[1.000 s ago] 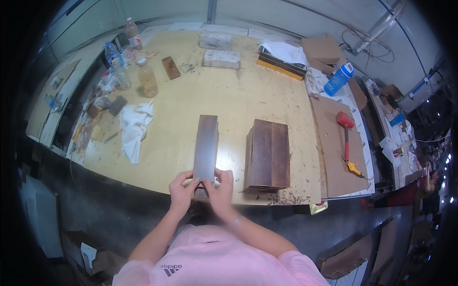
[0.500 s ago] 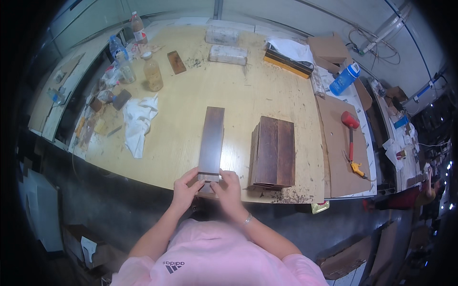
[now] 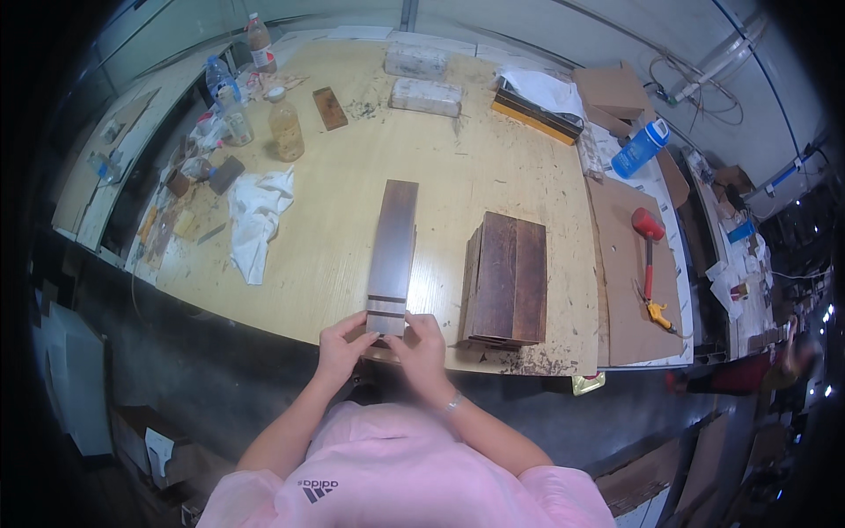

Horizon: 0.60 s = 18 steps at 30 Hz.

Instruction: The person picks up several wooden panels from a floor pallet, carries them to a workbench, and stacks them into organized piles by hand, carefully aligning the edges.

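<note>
left hand [image 3: 341, 346] and right hand [image 3: 422, 347] pinch the near end of the dark wooden planks [image 3: 394, 233], by the near edge of the worktable [image 3: 330, 233]; probably aligning their stepped ends, next needing an even push.

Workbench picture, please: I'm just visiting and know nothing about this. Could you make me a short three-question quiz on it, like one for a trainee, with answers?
1. True or false: the left hand and the right hand are both at the near end of the long row of dark wood.

2. Which lies on the flat cardboard sheet at the right?
A. a white cloth
B. a red mallet
C. a bowl

3. On which side of the long row of dark wood is the stack of dark boards?

Key: 1. True. 2. B. 3. The right.
</note>
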Motion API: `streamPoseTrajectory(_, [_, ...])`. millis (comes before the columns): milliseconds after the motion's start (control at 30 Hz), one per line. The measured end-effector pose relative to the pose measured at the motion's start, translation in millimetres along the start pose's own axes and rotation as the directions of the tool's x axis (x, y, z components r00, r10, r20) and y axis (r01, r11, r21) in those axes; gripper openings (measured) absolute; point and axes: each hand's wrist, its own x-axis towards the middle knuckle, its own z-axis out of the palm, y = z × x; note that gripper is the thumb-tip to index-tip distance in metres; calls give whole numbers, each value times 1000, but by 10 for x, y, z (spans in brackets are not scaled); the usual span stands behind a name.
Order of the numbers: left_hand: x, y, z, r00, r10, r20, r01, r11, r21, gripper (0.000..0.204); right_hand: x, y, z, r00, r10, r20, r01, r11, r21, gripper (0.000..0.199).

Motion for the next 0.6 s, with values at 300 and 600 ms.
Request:
streamPoseTrajectory(300, [-11,27,59,996,-72,-48,62,982,-177,27,-21,88,-12,1000,27,0,-27,996,83,46])
streamPoseTrajectory(600, [117,-153,-7,996,-50,-76,45,997,-66,23,3,85,11,1000,26,-10,-26,998,52,42])
